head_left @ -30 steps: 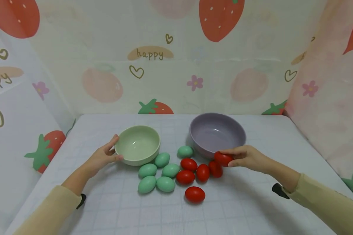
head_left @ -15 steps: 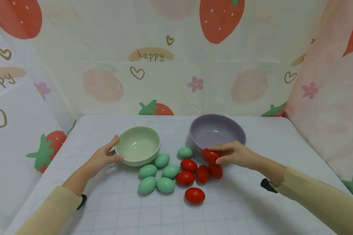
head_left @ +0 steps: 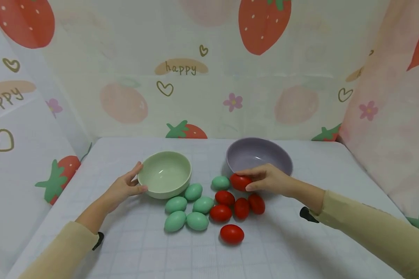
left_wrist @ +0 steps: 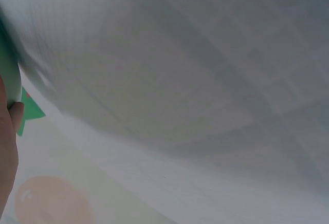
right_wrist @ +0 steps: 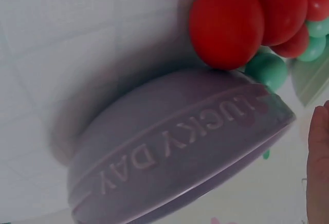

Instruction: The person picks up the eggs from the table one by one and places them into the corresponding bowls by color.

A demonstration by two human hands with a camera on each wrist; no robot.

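Observation:
In the head view, my left hand (head_left: 123,190) holds the left side of a pale green bowl (head_left: 165,174), fingers at the rim and thumb lower on the wall. The left wrist view catches only a sliver of that bowl (left_wrist: 9,75) and part of the hand. My right hand (head_left: 272,180) pinches a red egg (head_left: 240,182) between fingers and thumb, just in front of the purple bowl (head_left: 258,155). Right beside the held egg lies a green egg (head_left: 220,183). In the right wrist view, the purple bowl (right_wrist: 175,147) shows raised lettering along its outside.
Several green eggs (head_left: 197,221) cluster in front of the green bowl. To their right sit several red eggs (head_left: 241,208), with one red egg (head_left: 232,234) apart, nearer the front. Behind the white-clothed table (head_left: 143,255) hangs a strawberry-print backdrop (head_left: 192,100).
My right hand has carried the red egg leftward along the front of the purple bowl, up to the green egg there. The left hand keeps its place on the green bowl.

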